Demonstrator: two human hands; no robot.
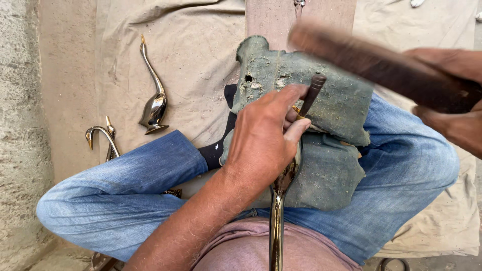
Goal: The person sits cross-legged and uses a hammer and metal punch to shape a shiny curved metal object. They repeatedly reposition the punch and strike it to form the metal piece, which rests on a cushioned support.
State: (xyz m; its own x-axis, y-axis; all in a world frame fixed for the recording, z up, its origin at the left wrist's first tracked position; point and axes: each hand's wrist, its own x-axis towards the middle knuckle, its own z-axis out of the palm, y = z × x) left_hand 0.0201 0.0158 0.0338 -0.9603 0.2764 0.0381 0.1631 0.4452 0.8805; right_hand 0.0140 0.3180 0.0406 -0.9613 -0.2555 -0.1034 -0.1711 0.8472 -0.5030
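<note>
Two hands working: left hand (pixel 263 133) is pinching a dark punch (pixel 312 94) on the shiny brass swan (pixel 279 200); right hand (pixel 452 100) is gripping a blurred hammer (pixel 371 62).

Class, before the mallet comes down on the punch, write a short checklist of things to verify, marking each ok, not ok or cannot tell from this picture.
1. Left hand grips the punch firmly: ok.
2. Punch tip seated on the brass piece: cannot tell, fingers hide it.
3. Brass piece rests on the padded cloth over the lap: ok.
4. Right hand has the mallet raised: ok, though blurred.
5. Finished swan figures lie apart from the work: ok.
</note>
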